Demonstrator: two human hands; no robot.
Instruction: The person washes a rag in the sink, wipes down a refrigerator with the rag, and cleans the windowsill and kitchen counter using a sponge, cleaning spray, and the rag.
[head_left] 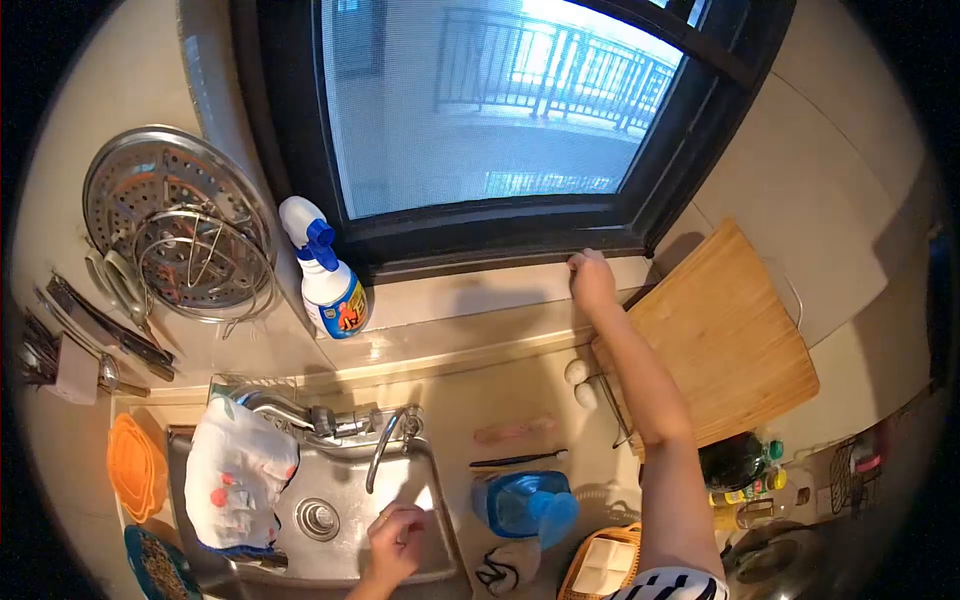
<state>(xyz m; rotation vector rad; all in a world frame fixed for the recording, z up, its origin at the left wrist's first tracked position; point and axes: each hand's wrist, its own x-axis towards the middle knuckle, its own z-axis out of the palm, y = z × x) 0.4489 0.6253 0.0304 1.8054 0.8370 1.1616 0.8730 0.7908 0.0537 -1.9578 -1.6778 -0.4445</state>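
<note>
In the head view, my right hand (594, 282) covers part of the window ledge (425, 303); its fingers curl, tips hidden, so I can't tell whether they pinch anything. My left hand (396, 540), forearm cut off, hangs over the sink (350, 550), fingers bent, grip unclear. The ledge runs lengthwise left to right, below the window frame (500, 262).

The beige worktop (480, 400) carries a basket (573, 572) at five o'clock, a cloth (514, 565) at six, a bottle (512, 502) between those hours.
</note>
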